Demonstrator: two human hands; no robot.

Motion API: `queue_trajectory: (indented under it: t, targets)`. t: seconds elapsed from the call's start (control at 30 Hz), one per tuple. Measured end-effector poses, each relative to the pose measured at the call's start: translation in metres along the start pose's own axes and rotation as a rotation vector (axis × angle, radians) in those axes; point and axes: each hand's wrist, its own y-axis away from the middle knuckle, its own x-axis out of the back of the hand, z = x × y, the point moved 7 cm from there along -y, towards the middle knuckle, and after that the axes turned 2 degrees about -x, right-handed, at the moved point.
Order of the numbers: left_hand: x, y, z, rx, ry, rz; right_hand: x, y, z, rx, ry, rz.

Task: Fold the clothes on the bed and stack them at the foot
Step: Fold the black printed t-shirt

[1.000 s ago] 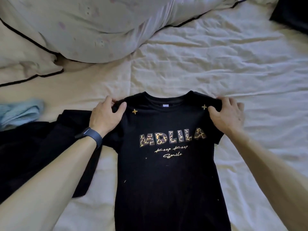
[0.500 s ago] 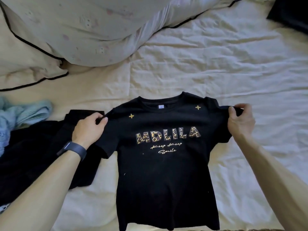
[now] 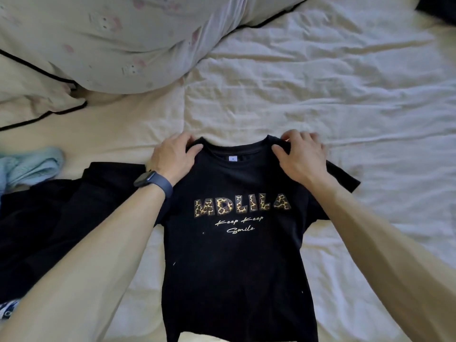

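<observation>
A black T-shirt with leopard-print lettering lies face up and flat on the white bed sheet, collar away from me. My left hand, with a dark watch on the wrist, pinches the shirt's left shoulder beside the collar, thumb on top. On the other shoulder my right hand grips the fabric the same way. The right sleeve sticks out past my right wrist. The left sleeve is hidden under my left forearm.
A pile of black clothes lies left of the shirt, with a light blue garment behind it. A big pale pillow and a cream cover with black piping fill the upper left. A dark item sits at the top right corner.
Half a second ago my hands held the sleeve ends, spread wide. Both have moved inward to the shoulders next to the collar.
</observation>
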Motion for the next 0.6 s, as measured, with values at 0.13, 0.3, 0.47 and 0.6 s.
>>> queue_trajectory:
  t: [0.13, 0.3, 0.47, 0.6]
  targets:
    - [0.013, -0.016, -0.001, -0.019, 0.026, 0.146, 0.008, -0.027, -0.014, 0.062, -0.055, 0.145]
    - [0.005, -0.021, -0.008, -0.016, -0.090, 0.160, -0.005, -0.024, -0.013, 0.056, 0.055, 0.243]
    - [-0.007, 0.056, 0.018, -0.144, -0.221, 0.319, -0.017, 0.068, -0.003, 0.021, -0.045, 0.338]
    - [-0.053, 0.184, 0.023, -0.183, -0.122, 0.180, -0.052, 0.205, 0.030, -0.045, -0.166, 0.249]
